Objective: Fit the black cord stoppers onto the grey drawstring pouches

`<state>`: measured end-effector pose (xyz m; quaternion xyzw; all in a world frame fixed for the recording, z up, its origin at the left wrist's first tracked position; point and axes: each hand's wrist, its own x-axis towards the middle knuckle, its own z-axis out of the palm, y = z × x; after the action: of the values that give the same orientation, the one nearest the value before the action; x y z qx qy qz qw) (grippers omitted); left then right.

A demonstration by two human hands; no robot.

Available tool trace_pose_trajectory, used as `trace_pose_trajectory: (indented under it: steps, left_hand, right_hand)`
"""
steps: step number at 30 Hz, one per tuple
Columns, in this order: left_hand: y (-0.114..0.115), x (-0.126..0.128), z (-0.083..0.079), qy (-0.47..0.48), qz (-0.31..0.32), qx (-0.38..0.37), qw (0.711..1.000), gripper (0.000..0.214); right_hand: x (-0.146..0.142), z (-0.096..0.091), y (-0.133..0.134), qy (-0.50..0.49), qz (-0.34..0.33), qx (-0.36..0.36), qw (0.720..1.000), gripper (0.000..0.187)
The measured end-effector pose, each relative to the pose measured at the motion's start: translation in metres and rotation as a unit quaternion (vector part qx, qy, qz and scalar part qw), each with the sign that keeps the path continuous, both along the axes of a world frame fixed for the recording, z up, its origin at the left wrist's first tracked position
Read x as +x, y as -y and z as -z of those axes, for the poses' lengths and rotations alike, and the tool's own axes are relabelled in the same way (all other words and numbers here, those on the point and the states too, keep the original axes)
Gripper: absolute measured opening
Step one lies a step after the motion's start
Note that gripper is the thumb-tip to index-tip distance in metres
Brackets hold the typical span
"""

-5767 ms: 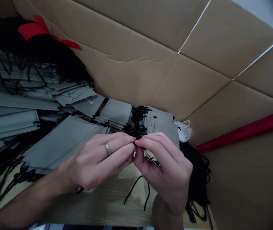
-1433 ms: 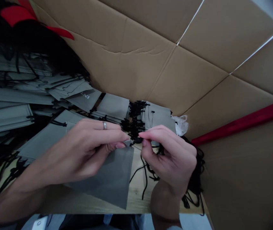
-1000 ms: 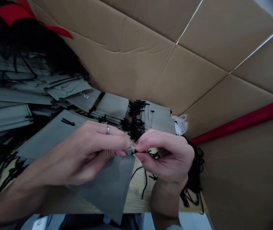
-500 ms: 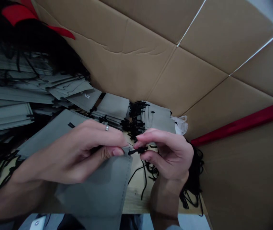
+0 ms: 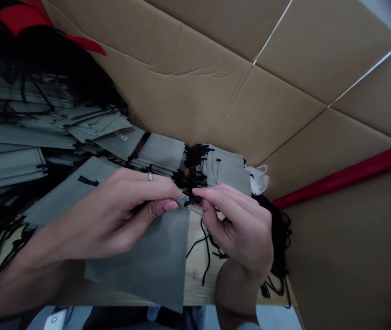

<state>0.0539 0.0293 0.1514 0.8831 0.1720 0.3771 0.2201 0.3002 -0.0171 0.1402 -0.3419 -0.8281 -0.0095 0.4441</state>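
My left hand (image 5: 123,215), with a ring on one finger, pinches the top corner of a grey fabric pouch (image 5: 157,261) that hangs down over the table's front edge. My right hand (image 5: 240,220) is closed on a black drawstring cord (image 5: 192,200) right at that corner, fingertips almost meeting the left thumb. Loose cord ends (image 5: 205,256) dangle below the right hand.
Stacks of grey pouches (image 5: 27,137) with black cords fill the left and back of the wooden table (image 5: 198,284). A smaller stack (image 5: 228,169) stands behind my hands. Cardboard walls (image 5: 250,101) enclose the back and right; a red strip (image 5: 346,174) runs along the right. Tangled black cords (image 5: 281,247) lie right.
The pouch has swung and lifted slightly in my left hand. My right hand has shifted its pinch on the cord up to the pouch's corner.
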Motion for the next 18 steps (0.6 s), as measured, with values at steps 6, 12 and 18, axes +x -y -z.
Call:
trace_pose_trajectory:
  steps: [6,12,18]
  left_hand:
    - [-0.001,0.002,0.007,0.001,0.026,0.018,0.999,0.024]
    - [-0.003,-0.001,0.007,0.017,0.057,0.028,0.998,0.025]
    - [-0.004,-0.008,0.008,0.018,0.028,0.041,0.999,0.022]
  right_hand:
    - [-0.017,0.004,0.001,-0.011,0.106,0.073,0.992,0.019]
    - [-0.024,0.003,0.002,-0.057,0.101,0.068,0.991,0.024]
    - [0.001,0.002,-0.002,-0.13,-0.087,-0.075,0.985,0.052]
